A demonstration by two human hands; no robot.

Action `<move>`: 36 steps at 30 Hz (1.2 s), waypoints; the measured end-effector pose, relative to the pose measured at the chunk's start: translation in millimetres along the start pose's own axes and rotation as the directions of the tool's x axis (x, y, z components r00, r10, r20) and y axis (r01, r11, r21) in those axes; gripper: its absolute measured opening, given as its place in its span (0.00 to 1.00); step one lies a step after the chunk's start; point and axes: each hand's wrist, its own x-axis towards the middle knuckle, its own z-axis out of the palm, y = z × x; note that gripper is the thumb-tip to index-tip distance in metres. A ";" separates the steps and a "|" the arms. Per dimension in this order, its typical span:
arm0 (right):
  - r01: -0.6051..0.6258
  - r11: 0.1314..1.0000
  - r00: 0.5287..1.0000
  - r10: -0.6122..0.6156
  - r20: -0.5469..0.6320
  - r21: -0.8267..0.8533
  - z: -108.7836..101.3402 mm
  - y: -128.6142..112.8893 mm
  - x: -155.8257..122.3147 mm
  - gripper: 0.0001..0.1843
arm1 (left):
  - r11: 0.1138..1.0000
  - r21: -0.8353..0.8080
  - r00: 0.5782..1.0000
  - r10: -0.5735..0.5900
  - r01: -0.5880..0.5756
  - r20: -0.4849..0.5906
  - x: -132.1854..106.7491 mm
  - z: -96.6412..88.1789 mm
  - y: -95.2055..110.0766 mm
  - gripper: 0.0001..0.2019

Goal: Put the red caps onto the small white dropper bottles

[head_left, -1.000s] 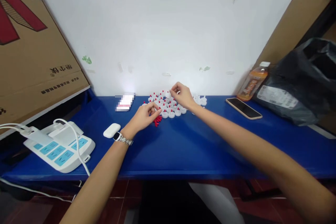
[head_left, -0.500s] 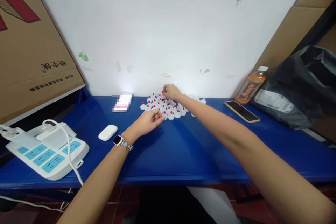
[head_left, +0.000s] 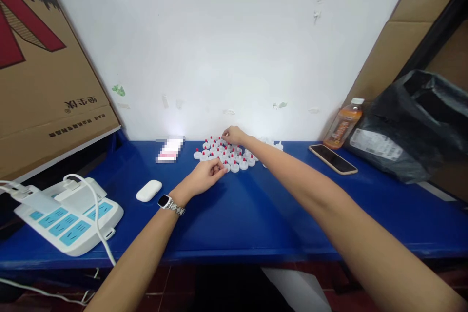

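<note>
A cluster of white nozzle caps with small red tips (head_left: 234, 167) stands upright on the blue table (head_left: 248, 224), close to the wall. At the cluster's front left, my left hand (head_left: 207, 175) has its fingers curled and thumb pressed in; what it holds, if anything, is hidden. My right hand (head_left: 234, 135) reaches over the cluster to its back edge. Its thumb and fingertips pinch together right by the red tips there, and I cannot make out what is between them. White caps without red tips (head_left: 279, 146) lie behind my right forearm.
Left on the table are a white power strip (head_left: 69, 219) with cables, a white earbud case (head_left: 149, 190) and a blurred-out card or screen (head_left: 170, 150). To the right lie a phone (head_left: 332, 159), an orange drink bottle (head_left: 343, 124) and a black plastic bag (head_left: 398, 131). A cardboard box (head_left: 54, 83) stands left.
The view has shifted slightly. My left hand stays at the cluster's front, and a red tip seen below it earlier no longer shows. My right hand remains pinched at the back edge.
</note>
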 end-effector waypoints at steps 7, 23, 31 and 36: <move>-0.132 0.990 0.982 0.125 -0.139 -0.043 -27.9 29.8 -22.8 0.17 | 1.000 0.013 1.000 0.013 -0.013 -0.007 -0.4 -0.1 2.7 0.18; -0.182 0.974 0.940 0.212 -0.268 0.133 -34.8 21.1 -64.2 0.10 | 0.988 0.134 0.961 0.113 -0.081 -0.251 0.2 -7.9 -4.5 0.14; 0.262 0.684 0.929 0.012 -0.369 0.681 -2.1 -51.2 -150.9 0.11 | 0.975 0.138 0.957 0.201 -0.174 -0.208 0.0 -0.9 -4.6 0.22; 0.212 0.757 0.934 0.028 -0.356 0.618 19.0 -58.0 -168.6 0.12 | 0.991 0.135 0.974 0.045 -0.015 -0.221 -2.8 -11.3 -13.1 0.18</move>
